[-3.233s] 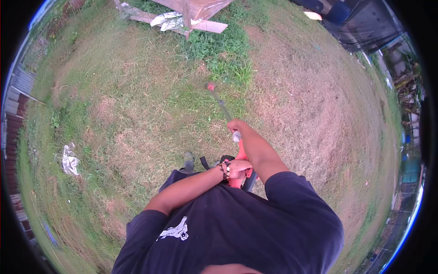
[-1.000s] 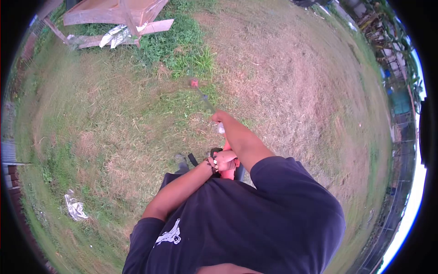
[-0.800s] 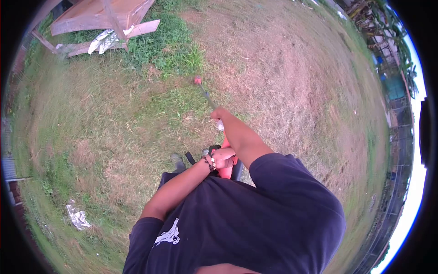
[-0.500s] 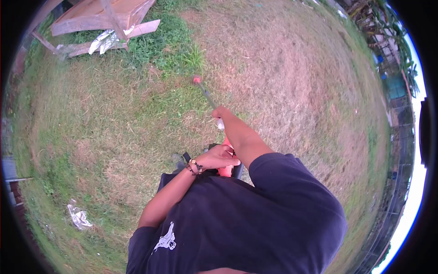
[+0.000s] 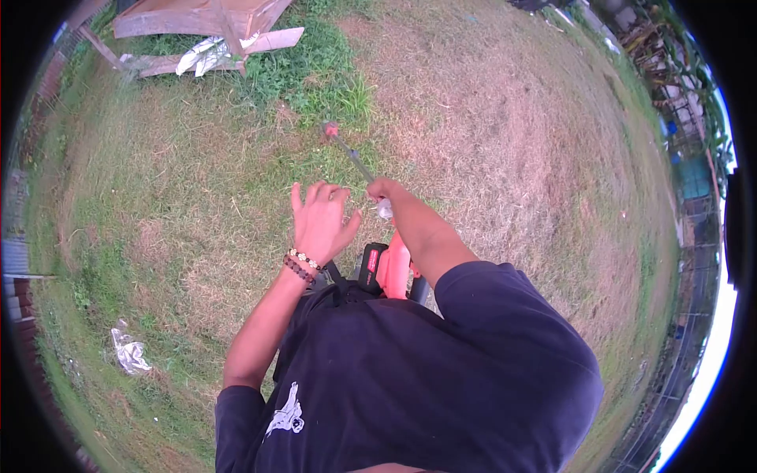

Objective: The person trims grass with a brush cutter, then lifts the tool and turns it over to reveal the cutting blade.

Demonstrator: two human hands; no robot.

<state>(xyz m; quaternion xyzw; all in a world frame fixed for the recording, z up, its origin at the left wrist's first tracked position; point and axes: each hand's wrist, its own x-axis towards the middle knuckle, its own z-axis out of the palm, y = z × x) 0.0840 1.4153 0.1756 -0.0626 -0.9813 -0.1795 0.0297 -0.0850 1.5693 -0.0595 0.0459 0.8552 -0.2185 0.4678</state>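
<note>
A battery-powered grass trimmer (image 5: 397, 266) extends forward from my waist, its red body partly behind my right arm. A black battery (image 5: 371, 266) is fitted on the body's left side. My right hand (image 5: 382, 189) is wrapped round the shaft, just ahead of a whitish piece (image 5: 385, 209). The thin shaft (image 5: 356, 160) runs out to a small red head (image 5: 330, 128) low over the grass. Left of the shaft, my left hand (image 5: 318, 219) is raised with fingers spread and holds nothing. Bead bracelets (image 5: 301, 266) circle that wrist.
Dry cut grass (image 5: 489, 142) covers the ground, with a taller green patch (image 5: 331, 87) beyond the trimmer head. A wooden structure (image 5: 169, 22) stands at the upper left with a white sheet (image 5: 203, 55) on it. Silvery litter (image 5: 129, 351) lies at left; a fence (image 5: 694, 284) runs along the right.
My left hand has come off the trimmer body and moved forward and left, its fingers now spread. The battery shows now. The trimmer head has shifted slightly left in view.
</note>
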